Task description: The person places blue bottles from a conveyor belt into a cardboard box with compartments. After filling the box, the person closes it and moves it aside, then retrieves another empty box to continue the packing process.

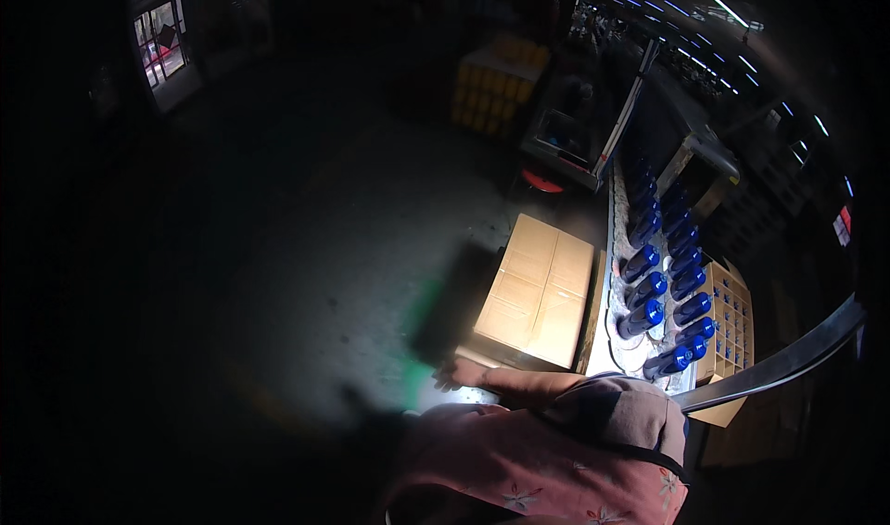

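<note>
A bare forearm reaches left across my front from a greyish-pink sleeve, and my right hand (461,374) is at its end. The hand is beside the near left corner of a brown cardboard box (536,289), its fingers loosely stretched and partly in shade. I cannot tell whether they touch the box's lower edge. A taped seam runs along the top of the box. My left hand does not show. To the right of the box, blue-capped bottles (642,318) stand upright in two rows on a conveyor (612,247).
Beyond the conveyor sits an open divided carton (732,326) with several bottles in it. A curved metal rail (788,372) crosses at the right. Farther off are a red stool (541,181), a metal-edged table (561,150) and stacked yellow containers (496,89). Dark floor lies left.
</note>
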`<state>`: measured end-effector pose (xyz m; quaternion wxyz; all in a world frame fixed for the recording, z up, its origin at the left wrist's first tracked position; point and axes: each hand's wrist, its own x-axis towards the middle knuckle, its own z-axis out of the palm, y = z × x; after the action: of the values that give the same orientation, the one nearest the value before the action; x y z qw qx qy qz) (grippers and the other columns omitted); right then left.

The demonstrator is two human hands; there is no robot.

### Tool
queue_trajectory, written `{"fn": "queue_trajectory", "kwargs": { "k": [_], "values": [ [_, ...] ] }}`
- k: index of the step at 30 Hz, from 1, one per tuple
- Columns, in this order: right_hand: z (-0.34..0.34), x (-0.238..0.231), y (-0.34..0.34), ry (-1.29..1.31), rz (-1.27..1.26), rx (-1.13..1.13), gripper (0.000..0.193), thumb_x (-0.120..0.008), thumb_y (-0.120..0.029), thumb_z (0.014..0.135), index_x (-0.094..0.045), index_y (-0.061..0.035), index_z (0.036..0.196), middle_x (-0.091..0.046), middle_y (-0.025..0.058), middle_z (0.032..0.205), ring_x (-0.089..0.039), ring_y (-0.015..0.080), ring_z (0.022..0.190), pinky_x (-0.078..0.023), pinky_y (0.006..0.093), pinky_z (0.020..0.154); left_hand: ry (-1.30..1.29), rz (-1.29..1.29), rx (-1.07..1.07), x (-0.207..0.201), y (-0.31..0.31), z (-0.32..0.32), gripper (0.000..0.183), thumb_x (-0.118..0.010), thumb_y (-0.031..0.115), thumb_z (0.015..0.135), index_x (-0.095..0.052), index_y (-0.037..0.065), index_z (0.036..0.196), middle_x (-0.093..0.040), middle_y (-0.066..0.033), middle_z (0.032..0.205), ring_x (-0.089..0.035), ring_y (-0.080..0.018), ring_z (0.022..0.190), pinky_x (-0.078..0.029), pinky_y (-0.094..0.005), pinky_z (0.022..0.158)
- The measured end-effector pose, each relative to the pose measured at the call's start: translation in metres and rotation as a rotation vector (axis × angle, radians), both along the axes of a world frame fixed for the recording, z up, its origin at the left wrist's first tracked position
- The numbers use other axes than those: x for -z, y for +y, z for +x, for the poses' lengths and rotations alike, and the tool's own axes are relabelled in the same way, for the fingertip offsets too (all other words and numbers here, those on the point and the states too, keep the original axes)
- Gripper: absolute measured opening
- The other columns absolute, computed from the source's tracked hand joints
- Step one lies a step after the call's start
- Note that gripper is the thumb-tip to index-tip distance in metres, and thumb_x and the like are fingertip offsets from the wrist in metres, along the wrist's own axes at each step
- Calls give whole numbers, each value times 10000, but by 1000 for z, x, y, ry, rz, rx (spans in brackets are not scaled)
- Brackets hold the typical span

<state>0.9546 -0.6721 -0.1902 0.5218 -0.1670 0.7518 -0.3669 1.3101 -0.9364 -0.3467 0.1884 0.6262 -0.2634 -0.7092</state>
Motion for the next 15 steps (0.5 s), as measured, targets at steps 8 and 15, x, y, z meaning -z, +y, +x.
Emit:
{"fn": "queue_trajectory", "kwargs": {
  "k": [8, 15],
  "values": [
    [-158, -25, -265, 23, -149, -5, 342, -534, -85, 920, -555, -1, 1251, -693, 73, 1050, -661, 143, 867, -491, 226, 633, -16, 51, 108, -16, -231, -187, 213, -567, 214, 918, -580, 75, 1079, -626, -67, 979, -594, -206, 803, -490, -365, 734],
    [-255, -36, -346, 551, 26, 26, 373, -649, -221, 864, -631, -72, 1206, -692, 103, 1090, -666, 201, 943, -528, 323, 841, -20, 103, 395, 9, -429, -376, 187, -568, 205, 915, -584, 75, 1047, -622, -64, 937, -588, -209, 763, -498, -370, 697]
  ]
}}
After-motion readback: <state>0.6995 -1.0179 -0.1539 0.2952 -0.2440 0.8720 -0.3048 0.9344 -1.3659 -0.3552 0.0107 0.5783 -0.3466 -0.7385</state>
